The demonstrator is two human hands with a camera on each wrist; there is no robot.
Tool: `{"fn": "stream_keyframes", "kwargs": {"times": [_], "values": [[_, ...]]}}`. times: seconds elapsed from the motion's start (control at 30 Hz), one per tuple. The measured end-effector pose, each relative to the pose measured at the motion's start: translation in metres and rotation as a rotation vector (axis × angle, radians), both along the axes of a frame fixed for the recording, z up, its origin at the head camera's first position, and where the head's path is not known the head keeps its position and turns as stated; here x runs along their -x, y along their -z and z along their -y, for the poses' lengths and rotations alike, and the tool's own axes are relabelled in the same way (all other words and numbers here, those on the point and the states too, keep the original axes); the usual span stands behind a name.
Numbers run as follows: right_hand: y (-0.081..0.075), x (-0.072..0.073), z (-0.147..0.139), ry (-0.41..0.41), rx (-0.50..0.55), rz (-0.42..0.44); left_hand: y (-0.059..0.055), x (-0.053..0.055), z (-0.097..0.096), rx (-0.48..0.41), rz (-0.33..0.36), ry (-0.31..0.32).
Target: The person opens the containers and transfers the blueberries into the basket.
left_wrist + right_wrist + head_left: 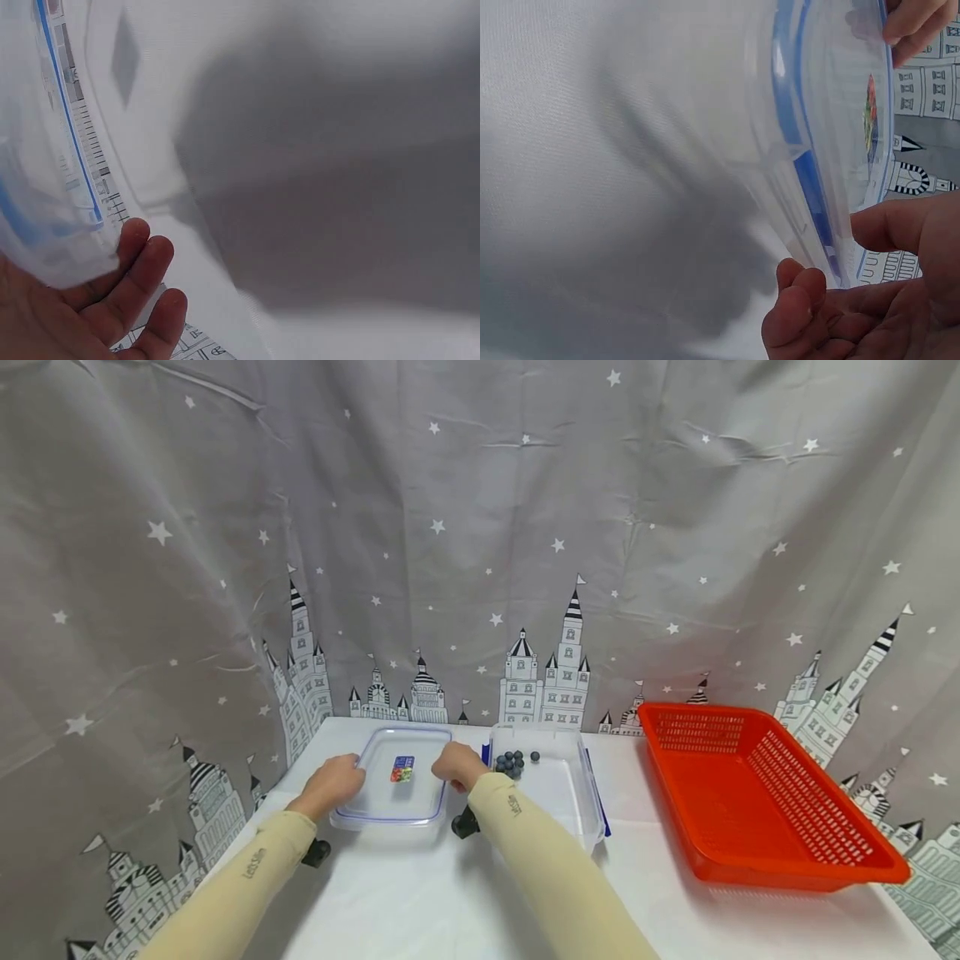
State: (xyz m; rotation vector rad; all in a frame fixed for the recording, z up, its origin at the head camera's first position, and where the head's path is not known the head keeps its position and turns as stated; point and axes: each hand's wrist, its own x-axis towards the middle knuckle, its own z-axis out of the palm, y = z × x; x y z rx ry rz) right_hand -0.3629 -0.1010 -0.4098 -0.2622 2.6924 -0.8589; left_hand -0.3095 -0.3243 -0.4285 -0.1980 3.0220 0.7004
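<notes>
A clear plastic lid (397, 795) with a blue seal line and a colourful sticker is held above the white table, at the left of the head view. My left hand (336, 783) grips its left edge. In the left wrist view several fingers (150, 274) show at the lid's edge, and the thumb is hidden. On the opposite edge, my right hand (459, 766) pinches the lid between thumb and curled fingers (791, 311). Just right of that hand stands a clear container (555, 789) with blueberries (510, 765) in its far left part, partly covered by the right forearm.
A red plastic basket (757, 793) stands on the right side of the white table (390, 902). Behind the table hangs a grey curtain (465, 485) printed with stars and castles. Dark wrist cameras sit under both wrists.
</notes>
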Motion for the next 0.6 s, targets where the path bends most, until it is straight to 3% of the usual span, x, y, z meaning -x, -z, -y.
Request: {"fn": "stream_keyframes", "kwargs": {"times": [0.6], "values": [[0.0083,-0.0042,0.0054,-0.022,-0.054,0.038,0.007,-0.0033,-0.0032,0.063,0.039,0.017]]}}
